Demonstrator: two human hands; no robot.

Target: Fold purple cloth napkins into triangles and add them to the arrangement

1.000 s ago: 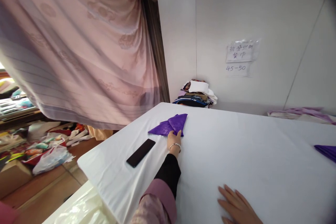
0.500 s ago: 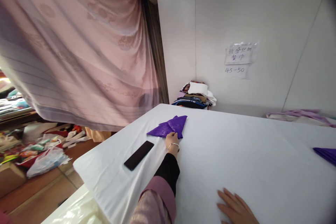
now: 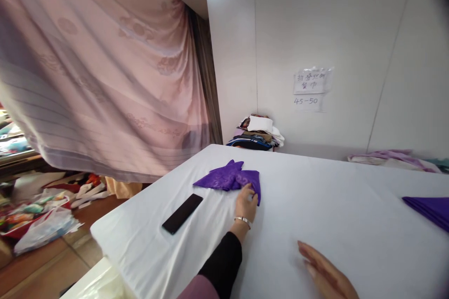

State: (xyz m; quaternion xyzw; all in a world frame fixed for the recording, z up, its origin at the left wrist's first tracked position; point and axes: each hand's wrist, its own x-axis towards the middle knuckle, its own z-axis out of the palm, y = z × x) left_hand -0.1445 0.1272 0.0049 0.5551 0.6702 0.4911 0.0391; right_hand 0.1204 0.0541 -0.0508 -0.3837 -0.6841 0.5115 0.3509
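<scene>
A purple cloth napkin (image 3: 224, 178), folded into pointed flaps with a faint woven pattern, lies toward the far left of the white-covered table (image 3: 301, 196). At its right end my left hand (image 3: 246, 203) has thumb and forefinger pinched on the cloth's edge, a bracelet on the wrist. My right hand (image 3: 326, 271) is low in the view, turned on its side with fingers stretched out, holding nothing. A black phone-like slab (image 3: 182, 213) rests left of my left arm. More folded purple cloth (image 3: 430, 211) lies at the right edge, partly cut off.
Folded clothes (image 3: 257, 133) are piled beyond the table's back edge, against a white wall with a paper sign (image 3: 310, 86). A pink curtain (image 3: 133, 79) hangs at left. Below it, bags and goods (image 3: 45, 229) sit on the tiled floor. Lilac cloth (image 3: 393, 159) lies behind the table.
The napkin's right flap has been drawn right and toward me, spreading the folds. My left hand moved right with it. My right hand has tipped onto its side, and the view has shifted slightly.
</scene>
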